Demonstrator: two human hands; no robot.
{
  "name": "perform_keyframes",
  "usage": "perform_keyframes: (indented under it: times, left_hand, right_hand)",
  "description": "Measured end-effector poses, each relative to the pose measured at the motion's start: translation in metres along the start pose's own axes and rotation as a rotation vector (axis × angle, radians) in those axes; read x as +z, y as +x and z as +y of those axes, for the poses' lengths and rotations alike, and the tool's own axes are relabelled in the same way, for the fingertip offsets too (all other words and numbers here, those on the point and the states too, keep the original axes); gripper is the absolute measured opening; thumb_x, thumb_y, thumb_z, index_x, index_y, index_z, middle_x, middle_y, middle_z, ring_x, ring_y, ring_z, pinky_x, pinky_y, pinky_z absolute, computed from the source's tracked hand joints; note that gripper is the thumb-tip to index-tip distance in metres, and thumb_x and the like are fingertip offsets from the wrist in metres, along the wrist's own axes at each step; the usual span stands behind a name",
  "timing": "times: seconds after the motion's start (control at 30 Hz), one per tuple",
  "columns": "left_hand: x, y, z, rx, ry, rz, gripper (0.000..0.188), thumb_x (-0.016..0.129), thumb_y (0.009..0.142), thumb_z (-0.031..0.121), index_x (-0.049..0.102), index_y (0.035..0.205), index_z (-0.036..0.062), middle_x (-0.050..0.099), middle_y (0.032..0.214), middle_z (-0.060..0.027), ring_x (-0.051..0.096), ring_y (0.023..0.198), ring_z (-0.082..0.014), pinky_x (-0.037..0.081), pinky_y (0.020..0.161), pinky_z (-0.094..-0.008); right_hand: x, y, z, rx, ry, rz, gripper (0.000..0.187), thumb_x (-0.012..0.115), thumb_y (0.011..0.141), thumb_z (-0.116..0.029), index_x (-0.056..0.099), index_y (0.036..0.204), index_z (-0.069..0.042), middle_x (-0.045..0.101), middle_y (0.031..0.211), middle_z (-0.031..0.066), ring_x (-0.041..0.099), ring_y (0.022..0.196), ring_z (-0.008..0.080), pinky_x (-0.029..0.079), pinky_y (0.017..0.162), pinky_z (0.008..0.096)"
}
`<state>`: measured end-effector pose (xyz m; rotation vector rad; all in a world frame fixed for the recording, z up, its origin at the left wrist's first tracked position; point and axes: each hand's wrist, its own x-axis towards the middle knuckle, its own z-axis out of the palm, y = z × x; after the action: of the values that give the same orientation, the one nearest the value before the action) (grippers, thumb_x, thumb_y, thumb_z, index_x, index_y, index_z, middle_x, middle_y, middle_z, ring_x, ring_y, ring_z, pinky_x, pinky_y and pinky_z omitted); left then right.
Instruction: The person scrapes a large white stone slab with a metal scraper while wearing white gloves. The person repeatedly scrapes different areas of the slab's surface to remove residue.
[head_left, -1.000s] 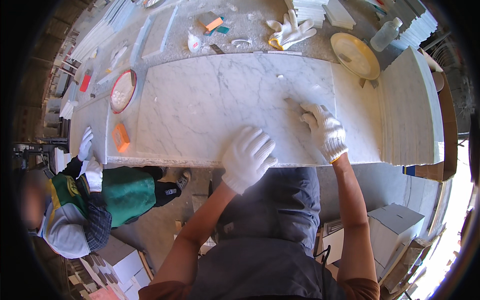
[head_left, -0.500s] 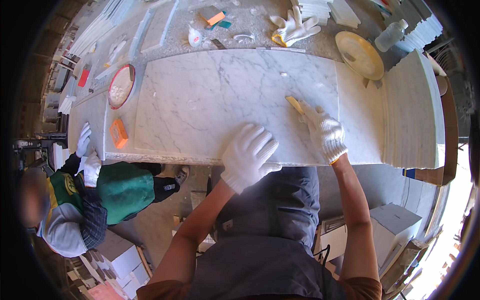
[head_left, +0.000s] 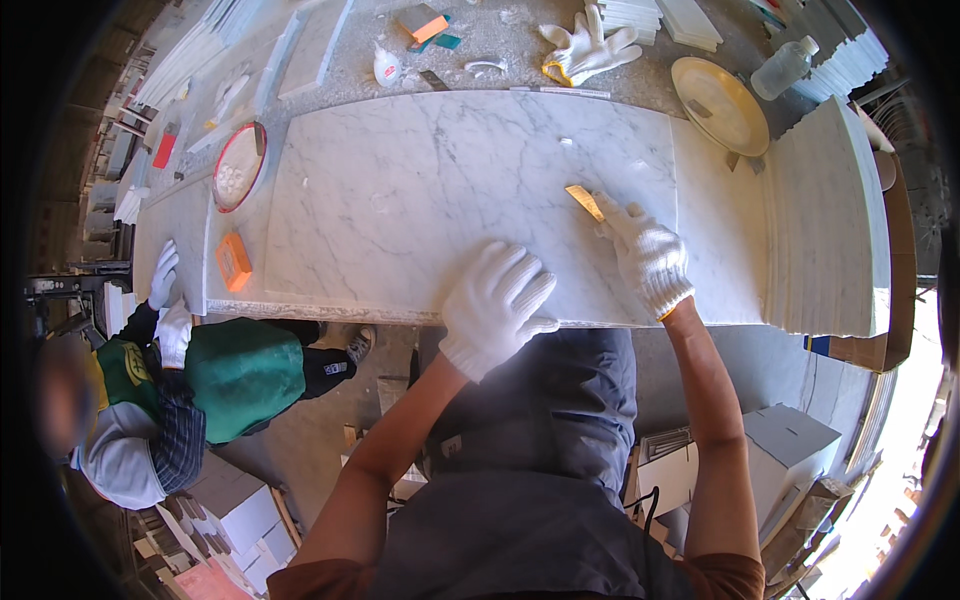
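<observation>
In front of me lies a white, grey-veined marble slab (head_left: 400,190). My left hand (head_left: 500,305), in a white knit glove, rests flat on its front edge with fingers stretched and slightly apart. Farther right, my gloved right hand (head_left: 645,255) is closed around a thin, yellowish scraper blade (head_left: 585,203). The blade's far end points up and left, low over the slab or on it; contact cannot be made out. Glove fingers hide its rear part. A small white bit (head_left: 566,142) sits on the slab beyond the blade.
An oval dish of white paste (head_left: 228,190) and an orange block (head_left: 234,262) stand left. Behind the slab are a squeeze bottle (head_left: 386,66) and a spare glove (head_left: 590,50). At right are a yellowish dish (head_left: 735,115), plastic bottle (head_left: 783,68) and stacked slabs (head_left: 825,220). A co-worker (head_left: 150,400) stands left.
The scraper blade has turned slightly, its face now catching more light, and its tip sits a little farther left. My left hand stays on the slab. The whole view has shifted slightly.
</observation>
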<state>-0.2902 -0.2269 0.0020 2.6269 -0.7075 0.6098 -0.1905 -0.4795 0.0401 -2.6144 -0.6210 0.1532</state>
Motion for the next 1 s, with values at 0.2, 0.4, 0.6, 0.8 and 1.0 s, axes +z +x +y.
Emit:
perform_keyframes:
  times: [0.2,0.4,0.6,0.8,1.0]
  left_hand:
    - [0.000,0.000,0.002,-0.022,0.007,-0.015,0.057,0.080,0.080,0.062,0.079,0.118,0.0190,0.071,0.130,-0.0032,0.065,0.132,-0.0332,0.056,0.111,-0.0531]
    - [-0.001,0.001,0.003,-0.040,-0.006,-0.041,0.057,0.080,0.081,0.062,0.080,0.117,0.0185,0.071,0.129,-0.0044,0.065,0.131,-0.0339,0.056,0.111,-0.0534]
    - [0.003,0.000,0.002,0.004,0.010,0.032,0.058,0.075,0.087,0.065,0.079,0.118,0.0164,0.071,0.128,-0.0054,0.066,0.128,-0.0344,0.057,0.110,-0.0536]
    - [0.000,0.002,0.001,0.006,0.007,0.004,0.057,0.073,0.088,0.064,0.078,0.118,0.0160,0.071,0.128,-0.0064,0.065,0.129,-0.0350,0.057,0.109,-0.0537]
    - [0.002,0.001,0.000,0.012,-0.006,0.004,0.056,0.076,0.086,0.062,0.078,0.118,0.0158,0.071,0.128,-0.0064,0.065,0.129,-0.0352,0.057,0.110,-0.0548]
  right_hand:
    - [0.010,-0.014,0.012,-0.093,0.004,0.034,0.077,0.075,0.098,-0.029,0.046,0.169,-0.017,0.069,0.138,0.0183,0.071,0.119,0.0339,0.060,0.097,0.0441]
    - [0.014,-0.009,0.014,-0.178,-0.005,0.139,0.069,0.073,0.099,-0.023,0.052,0.164,-0.013,0.070,0.130,0.0157,0.072,0.111,0.0327,0.060,0.090,0.0428]
    - [0.009,-0.007,0.011,-0.039,0.054,-0.025,0.071,0.076,0.098,-0.033,0.054,0.162,-0.013,0.068,0.143,0.0145,0.070,0.125,0.0310,0.059,0.100,0.0428]
    - [0.012,-0.011,0.011,-0.160,0.005,0.100,0.071,0.079,0.096,-0.033,0.057,0.160,-0.011,0.071,0.135,0.0161,0.073,0.116,0.0335,0.061,0.095,0.0425]
    - [-0.007,-0.016,-0.006,0.096,-0.059,-0.131,0.075,0.080,0.093,-0.035,0.056,0.160,-0.012,0.074,0.130,0.0168,0.075,0.111,0.0354,0.063,0.089,0.0451]
